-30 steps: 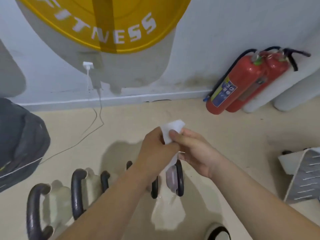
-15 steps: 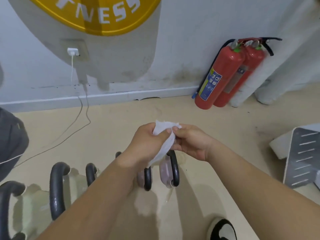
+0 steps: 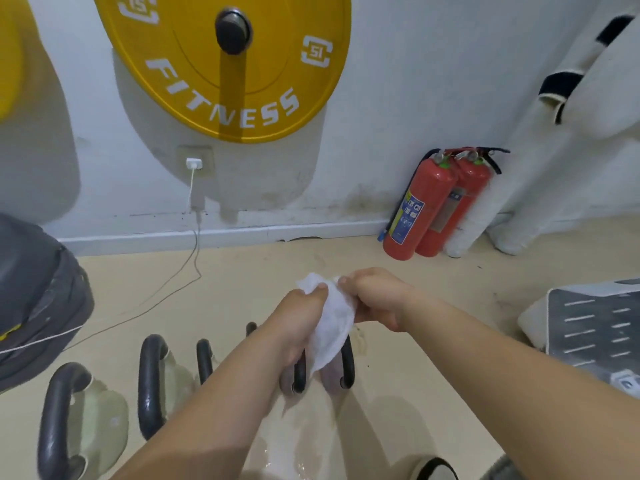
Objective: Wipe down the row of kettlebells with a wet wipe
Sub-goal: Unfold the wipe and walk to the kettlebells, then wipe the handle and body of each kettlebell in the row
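At the left edge of the frame sits a dark grey bulky object (image 3: pixel 34 299), which may be a bag, though the view is too warped to be sure; along the lower left the kettlebells (image 3: pixel 150 375) stand in a row on the beige floor (image 3: pixel 242 282), dark handles up, running to the lower centre. Above them a white charger (image 3: pixel 194 163) is plugged into the wall below a yellow weight plate (image 3: pixel 277 46). At centre the left hand (image 3: pixel 294 327) grips the wet wipe (image 3: pixel 334 320), thumb pressed on its upper edge; the wipe hangs crumpled between both hands, above the rightmost kettlebell handles. The right hand (image 3: pixel 377 296) pinches the wipe's other side, fingers curled. Two red fire extinguishers (image 3: pixel 420 206) lean against the wall at centre right; a grey step platform (image 3: pixel 595 327) lies at the right edge.
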